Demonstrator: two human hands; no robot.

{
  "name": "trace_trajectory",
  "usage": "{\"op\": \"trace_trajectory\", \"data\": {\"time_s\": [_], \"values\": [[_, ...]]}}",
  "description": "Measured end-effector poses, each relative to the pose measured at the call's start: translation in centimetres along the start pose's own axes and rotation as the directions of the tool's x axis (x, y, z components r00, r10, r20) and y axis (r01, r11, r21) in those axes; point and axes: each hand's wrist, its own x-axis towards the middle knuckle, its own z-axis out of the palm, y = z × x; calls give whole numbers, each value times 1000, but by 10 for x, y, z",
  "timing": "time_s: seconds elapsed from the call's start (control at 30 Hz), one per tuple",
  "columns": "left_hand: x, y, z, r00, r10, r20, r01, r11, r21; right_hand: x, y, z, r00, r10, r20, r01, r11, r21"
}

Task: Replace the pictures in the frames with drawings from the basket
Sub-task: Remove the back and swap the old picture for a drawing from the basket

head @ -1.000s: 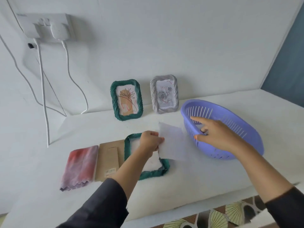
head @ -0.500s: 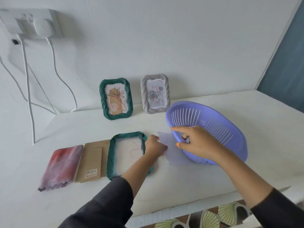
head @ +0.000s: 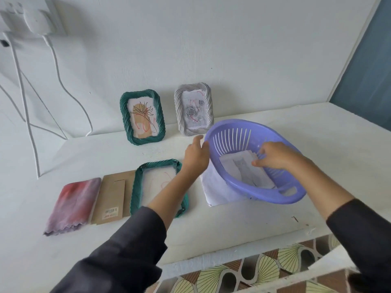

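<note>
Head view: purple basket (head: pixel 229 142) sits on the white table (head: pixel 264 218) at right, tipped so its open side faces the camera. Drawings (head: pixel 241 172) lie inside on the bottom, top sheet showing a faint pencil sketch.

Right hand (head: pixel 277 157) is inside the basket, fingers curled, thumb and fingertips pinching the upper right edge of the drawings. Some motion blur there.

Left hand (head: pixel 195 156) is against the basket's left rim, thumb raised. Can't tell if its fingers actually hold the rim.

A loose white sheet (head: pixel 215 192) lies flat on the table, partly under the basket.

The flat green frame (head: pixel 135 187) lies just left of that, the left forearm crossing over it; red lines show faintly through the paper in it. Touching its left side is the cardboard backing (head: pixel 111 197), then a red-purple cloth (head: pixel 74 205).

Against the wall stand an upright green frame (head: pixel 124 117) with a flower picture and a grey frame (head: pixel 179 111) with a rose picture, side by side but apart.
</note>
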Motion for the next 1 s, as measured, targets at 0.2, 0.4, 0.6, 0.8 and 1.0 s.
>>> {"op": "trace_trajectory", "data": {"time_s": [0.2, 0.4, 0.6, 0.8, 1.0], "values": [[0, 4, 0, 989, 57, 135, -57, 998, -4, 5, 0, 20, 959, 115, 260, -74, 984, -162], [0, 2, 1, 990, 51, 130, -44, 998, -55, 8, 0, 20, 967, 138, 214, -96, 976, -196], [1, 2, 2, 987, 71, 141, -64, 996, -59, 8, -1, 18, 981, 156, 118, -129, 969, -210], [5, 1, 3, 995, 47, 90, -42, 997, -61, -4, -3, 5, 983, 181, 33, -176, 977, -120], [-8, 17, -15, 993, 102, 64, -74, 938, -339, -38, -33, -32, 934, -7, -358, 35, 997, 72]]}}
